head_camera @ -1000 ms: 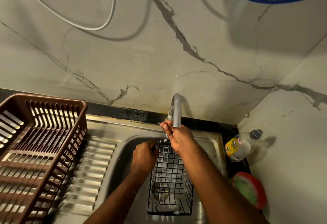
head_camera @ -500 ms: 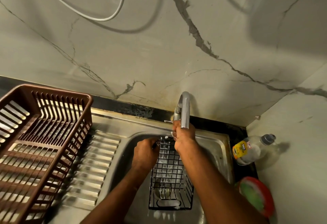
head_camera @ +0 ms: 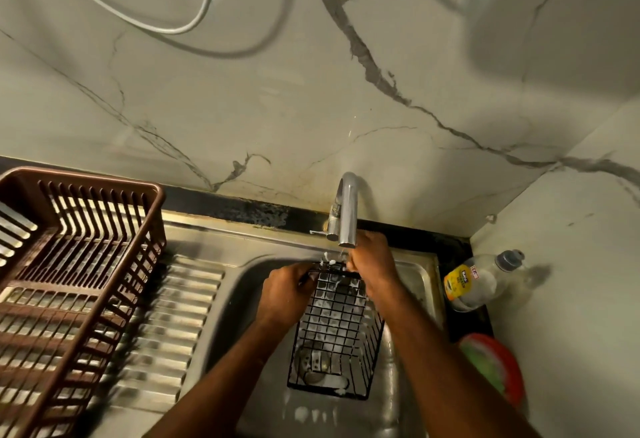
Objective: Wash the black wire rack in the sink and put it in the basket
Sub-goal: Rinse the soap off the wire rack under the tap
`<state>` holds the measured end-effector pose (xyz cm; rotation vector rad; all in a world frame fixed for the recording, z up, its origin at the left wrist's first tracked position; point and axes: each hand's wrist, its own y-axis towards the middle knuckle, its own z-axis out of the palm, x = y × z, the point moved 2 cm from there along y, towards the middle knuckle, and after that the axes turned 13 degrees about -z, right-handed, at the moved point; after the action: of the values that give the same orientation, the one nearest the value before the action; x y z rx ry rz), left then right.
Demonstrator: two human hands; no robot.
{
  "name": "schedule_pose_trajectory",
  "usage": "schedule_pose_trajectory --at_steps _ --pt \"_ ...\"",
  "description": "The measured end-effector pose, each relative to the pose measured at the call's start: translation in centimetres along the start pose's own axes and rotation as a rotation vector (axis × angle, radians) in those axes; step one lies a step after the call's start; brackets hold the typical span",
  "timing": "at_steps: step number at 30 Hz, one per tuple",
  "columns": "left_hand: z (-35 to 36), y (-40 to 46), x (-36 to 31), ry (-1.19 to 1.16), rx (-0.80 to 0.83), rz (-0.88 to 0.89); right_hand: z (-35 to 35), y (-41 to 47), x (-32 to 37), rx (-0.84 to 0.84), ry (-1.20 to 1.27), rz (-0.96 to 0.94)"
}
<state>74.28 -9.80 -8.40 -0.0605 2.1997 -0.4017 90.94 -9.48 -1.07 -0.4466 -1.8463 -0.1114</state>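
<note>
Gripping the far top edge of the black wire rack [head_camera: 334, 330], the left hand [head_camera: 285, 294] has its fingers curled around the wire at the upper left corner, and the right hand [head_camera: 372, 261] has its fingers folded down over the upper right corner, just under the spout of the tap [head_camera: 347, 210]. The rack stands tilted inside the sink [head_camera: 242, 299], its lower end resting near the drain, with white suds clinging to the grid and to the lower rim.

The step in hand looks like rinsing. To do it well, the person should keep both corners firmly held, since wet soapy wire probably slips, and pass the whole grid under the stream, turning it so that the lower rim and the side walls get cleared of foam too. A shake over the sink before lifting would spare the drainboard a trail of drips.

Counted: one rack, one sink, one tap, two hands. One brown basket [head_camera: 69, 281] sits on the drainboard to the left, well apart from the rack. One clear bottle [head_camera: 479, 281] lies at the right of the sink.
</note>
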Motion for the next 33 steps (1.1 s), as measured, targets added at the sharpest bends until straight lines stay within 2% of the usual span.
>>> schedule_pose_trajectory --at_steps 3,6,9,14,18,24,26,29,33 --pt "-0.3 0.2 -0.8 -0.004 0.031 0.081 -2.1 0.2 -0.9 0.217 -0.427 -0.228" --pt "-0.7 0.3 -2.0 0.065 0.091 0.189 -3.1 -0.3 -2.1 0.422 -0.451 -0.252" --pt "-1.0 0.5 -2.7 0.092 0.165 0.224 -4.0 -0.6 -3.0 0.522 -0.431 -0.211" --pt "-1.8 2.0 -3.2 0.064 0.261 0.257 -4.5 -0.2 -3.4 0.374 -0.382 -0.290" --pt "-1.8 2.8 -4.8 0.064 0.275 0.292 -3.4 -0.3 -2.6 0.469 -0.301 -0.365" --pt "-0.7 2.9 -6.6 -0.041 0.283 0.300 -3.2 0.1 -2.5 0.462 -0.265 -0.382" --pt "-0.3 2.9 -6.9 -0.124 0.285 0.256 -3.4 0.0 -2.9 0.430 -0.261 -0.349" --pt "-0.5 2.7 -7.2 -0.318 0.343 0.200 -3.5 -0.2 -3.6 0.325 -0.118 -0.256" --pt "-0.8 2.8 -6.9 -0.339 0.294 0.136 -3.8 -1.4 -4.1 0.220 0.190 -0.113"
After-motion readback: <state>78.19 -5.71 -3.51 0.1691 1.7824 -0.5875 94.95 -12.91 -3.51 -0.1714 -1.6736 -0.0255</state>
